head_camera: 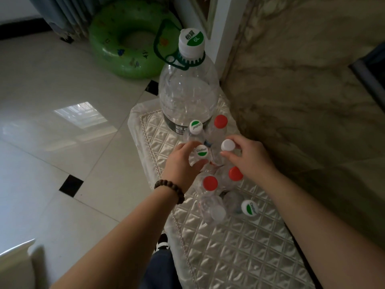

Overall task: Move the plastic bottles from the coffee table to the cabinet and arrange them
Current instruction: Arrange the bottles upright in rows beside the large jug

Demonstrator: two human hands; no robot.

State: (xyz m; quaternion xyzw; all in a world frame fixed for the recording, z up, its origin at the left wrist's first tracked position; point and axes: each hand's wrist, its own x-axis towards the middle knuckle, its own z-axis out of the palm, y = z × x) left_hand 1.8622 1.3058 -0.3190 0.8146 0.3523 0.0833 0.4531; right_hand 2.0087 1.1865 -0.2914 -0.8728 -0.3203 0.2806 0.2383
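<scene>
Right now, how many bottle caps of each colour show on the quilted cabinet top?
Red plastic caps: 3
White caps with green patch: 4, counting the large 6L bottle's
Plain white cap: 1
Total: 8

I count 1 large 6L water jug point(188, 88), 3 red-capped bottles point(210, 183), 3 green-and-white-capped bottles point(202, 152), and 1 plain white-capped bottle point(227, 145).
</scene>
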